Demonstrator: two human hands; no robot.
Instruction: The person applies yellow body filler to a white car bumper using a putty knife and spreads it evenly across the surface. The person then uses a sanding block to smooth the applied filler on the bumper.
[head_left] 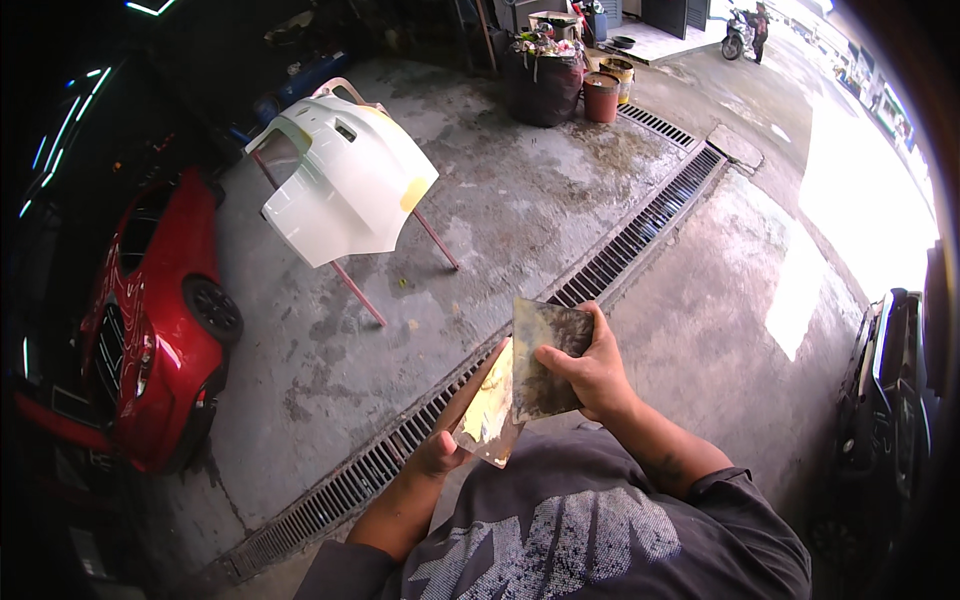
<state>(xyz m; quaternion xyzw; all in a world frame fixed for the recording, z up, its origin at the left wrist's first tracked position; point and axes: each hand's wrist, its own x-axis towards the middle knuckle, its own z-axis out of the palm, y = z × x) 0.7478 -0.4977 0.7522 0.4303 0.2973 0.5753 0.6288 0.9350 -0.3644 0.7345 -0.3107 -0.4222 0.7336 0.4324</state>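
Observation:
In front of my chest, my left hand (pixel 450 453) is wrapped round a thin flat board with its thumb at the near edge. Pale yellow paste, like body filler, is smeared over the board (pixel 500 450). My right hand (pixel 598 375) grips a stained, square, flat spreader (pixel 535 385), thumb on the face turned to me and fingers at its far side. The spreader stands tilted against or just beside the board's right edge; whether they touch, I cannot tell. The fingers of my left hand are mostly hidden beneath the board.
A white car body panel (pixel 350 180) with yellow patches rests on a reddish stand (pixel 355 290). A slotted drain grate (pixel 400 440) crosses the floor. At left is a red car (pixel 165 340), at right a dark vehicle (pixel 880 430). Far back are a stuffed black bag (pixel 540 90) and buckets (pixel 601 100).

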